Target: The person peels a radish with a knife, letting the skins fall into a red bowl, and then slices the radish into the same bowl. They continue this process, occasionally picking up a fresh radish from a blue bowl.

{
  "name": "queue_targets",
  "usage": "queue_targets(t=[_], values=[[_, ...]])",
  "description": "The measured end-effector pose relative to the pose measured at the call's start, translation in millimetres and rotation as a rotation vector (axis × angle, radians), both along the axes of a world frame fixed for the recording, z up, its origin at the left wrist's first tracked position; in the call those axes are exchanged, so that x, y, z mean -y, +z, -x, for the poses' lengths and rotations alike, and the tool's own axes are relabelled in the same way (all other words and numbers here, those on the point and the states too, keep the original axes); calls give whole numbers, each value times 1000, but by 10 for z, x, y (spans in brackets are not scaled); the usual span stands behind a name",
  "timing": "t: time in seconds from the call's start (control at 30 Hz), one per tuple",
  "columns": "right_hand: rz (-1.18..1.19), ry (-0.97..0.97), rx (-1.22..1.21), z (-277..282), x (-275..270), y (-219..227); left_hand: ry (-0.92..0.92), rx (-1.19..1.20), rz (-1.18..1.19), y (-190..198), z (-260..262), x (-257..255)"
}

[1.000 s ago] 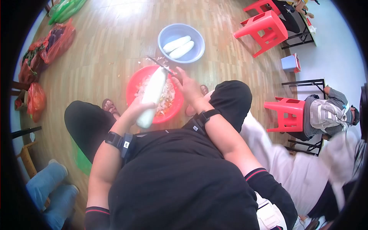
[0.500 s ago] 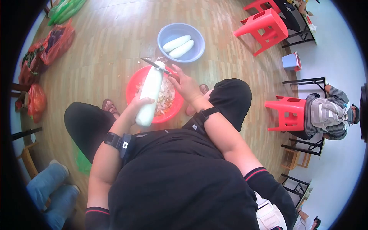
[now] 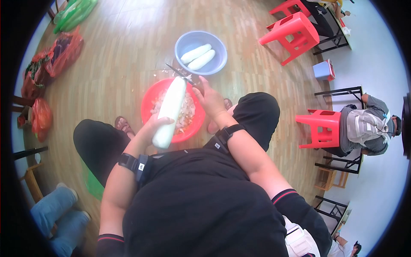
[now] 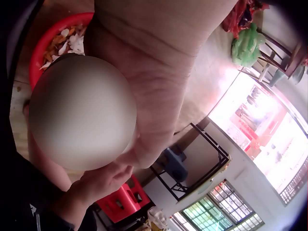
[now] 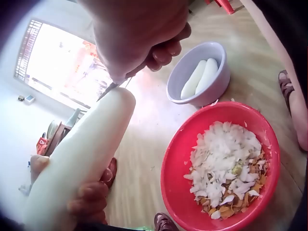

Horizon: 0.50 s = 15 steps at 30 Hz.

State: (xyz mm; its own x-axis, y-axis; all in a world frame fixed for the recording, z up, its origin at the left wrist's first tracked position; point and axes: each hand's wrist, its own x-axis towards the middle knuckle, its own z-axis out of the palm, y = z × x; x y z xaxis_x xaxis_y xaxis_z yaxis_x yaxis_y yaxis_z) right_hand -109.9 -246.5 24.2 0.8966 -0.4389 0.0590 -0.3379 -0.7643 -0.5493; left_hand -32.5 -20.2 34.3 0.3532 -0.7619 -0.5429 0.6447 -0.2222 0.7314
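A long white radish (image 3: pixel 170 112) slants over the red basin (image 3: pixel 147 125), its lower end gripped by the left hand (image 3: pixel 156 129). In the right wrist view the fingers of the left hand (image 5: pixel 91 199) curl round the radish (image 5: pixel 82 154). At its far end the right hand (image 3: pixel 212 100) holds a knife (image 3: pixel 175 70), whose blade lies across the tip; the right hand (image 5: pixel 144 43) has its fingers curled round the handle. White and orange-brown peelings (image 5: pixel 224 163) lie in the basin. In the left wrist view the radish end (image 4: pixel 83 113) hides much of the knife work.
A blue-grey basin (image 3: pixel 180 59) with two white radishes (image 3: pixel 201 59) stands beyond the red one. Red stools (image 3: pixel 319 128) and a seated person (image 3: pixel 370 124) are at the right. Plastic bags (image 3: pixel 64 53) lie at the left. The wearer's knees flank the red basin.
Against half a second ago, the knife and right hand have shifted slightly right and the radish's far end has swung right. A pale-clothed passer-by seen a second ago is gone from the right side.
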Motion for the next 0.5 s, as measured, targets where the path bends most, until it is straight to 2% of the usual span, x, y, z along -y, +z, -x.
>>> queue_targets(t=[0.07,0.13,0.17,0.23,0.27,0.3,0.37,0.5], values=[[17,-45,-44,-3,-3,23,8,-3,2,77,12,8],[-17,110,54,10,-110,131,22,-11,4,108,-6,22],[-15,113,53,24,-151,163,13,-1,-6,96,-17,18],[-42,320,130,47,-211,198,4,10,-14,96,-17,24],[22,360,152,48,-213,185,2,47,-28,107,-13,29],[23,360,153,43,-194,160,-1,85,-43,114,-10,32],[39,206,54,8,-140,97,-32,111,-53,79,-18,16],[99,59,-41,1,-27,79,-77,126,-69,-34,-9,-3]])
